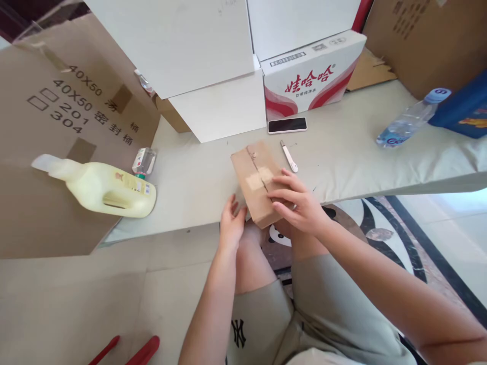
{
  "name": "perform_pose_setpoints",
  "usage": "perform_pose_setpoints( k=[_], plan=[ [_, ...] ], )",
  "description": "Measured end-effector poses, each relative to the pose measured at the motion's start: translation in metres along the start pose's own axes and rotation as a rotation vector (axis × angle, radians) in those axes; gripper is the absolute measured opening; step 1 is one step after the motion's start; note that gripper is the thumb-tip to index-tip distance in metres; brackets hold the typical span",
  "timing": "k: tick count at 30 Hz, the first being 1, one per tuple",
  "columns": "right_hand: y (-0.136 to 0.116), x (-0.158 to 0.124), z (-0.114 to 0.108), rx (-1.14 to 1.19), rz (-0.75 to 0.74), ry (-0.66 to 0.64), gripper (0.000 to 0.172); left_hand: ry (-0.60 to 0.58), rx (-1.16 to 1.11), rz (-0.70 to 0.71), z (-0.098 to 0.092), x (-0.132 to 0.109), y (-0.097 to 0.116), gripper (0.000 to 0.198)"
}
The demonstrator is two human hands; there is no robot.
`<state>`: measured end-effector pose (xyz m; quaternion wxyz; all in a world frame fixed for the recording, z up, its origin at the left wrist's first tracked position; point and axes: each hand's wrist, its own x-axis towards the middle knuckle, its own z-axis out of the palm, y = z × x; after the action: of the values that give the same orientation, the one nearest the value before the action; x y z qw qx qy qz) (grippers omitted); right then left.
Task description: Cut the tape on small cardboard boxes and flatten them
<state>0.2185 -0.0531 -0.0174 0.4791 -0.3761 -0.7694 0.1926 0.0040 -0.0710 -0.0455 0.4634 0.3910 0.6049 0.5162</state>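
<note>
A small brown cardboard box (255, 178) with a taped seam lies on the pale table surface (198, 177), its near end over the table's front edge. My right hand (299, 200) rests on top of its near right part, fingers curled over the box. At the box's near left corner my left hand (231, 225) touches its side, fingers partly bent. A white utility knife (289, 156) lies just right of the box, and a black phone (287, 124) lies beyond it.
A yellow detergent jug (102, 189) lies on a large flat carton (57, 142) at left, with a small bottle (144, 162) beside it. White boxes (213, 66) and a red-printed carton (312, 71) stand behind. A water bottle (411, 119) lies at right.
</note>
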Motion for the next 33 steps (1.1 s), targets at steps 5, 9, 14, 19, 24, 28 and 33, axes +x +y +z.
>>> perform_pose_setpoints(
  k=[5, 9, 14, 19, 24, 28, 33],
  plan=[
    [0.011, -0.011, 0.009, 0.106, 0.002, -0.015, 0.019, -0.034, 0.478, 0.568, 0.005, 0.017, 0.024, 0.040],
    [0.035, 0.004, 0.003, 0.070, 0.214, 0.085, 0.026, -0.099, 0.552, 0.813, 0.013, 0.034, 0.017, 0.048],
    [0.093, 0.037, 0.008, -0.373, 0.546, -0.075, 0.053, 0.005, 0.380, 0.878, 0.019, 0.039, -0.001, 0.054],
    [0.113, 0.038, 0.009, -0.561, 0.658, -0.304, 0.044, -0.022, 0.396, 0.805, 0.026, 0.033, 0.007, 0.058],
    [0.088, 0.031, -0.024, -0.573, 0.711, -0.357, 0.056, -0.026, 0.342, 0.815, 0.031, 0.033, 0.007, 0.053],
    [0.031, 0.024, -0.059, -0.317, 0.666, -0.193, 0.051, 0.006, 0.293, 0.873, 0.037, 0.034, 0.003, 0.050],
    [-0.037, 0.009, -0.067, -0.451, 0.297, -0.117, 0.038, 0.038, 0.313, 0.865, 0.042, 0.033, 0.002, 0.050]
  ],
)
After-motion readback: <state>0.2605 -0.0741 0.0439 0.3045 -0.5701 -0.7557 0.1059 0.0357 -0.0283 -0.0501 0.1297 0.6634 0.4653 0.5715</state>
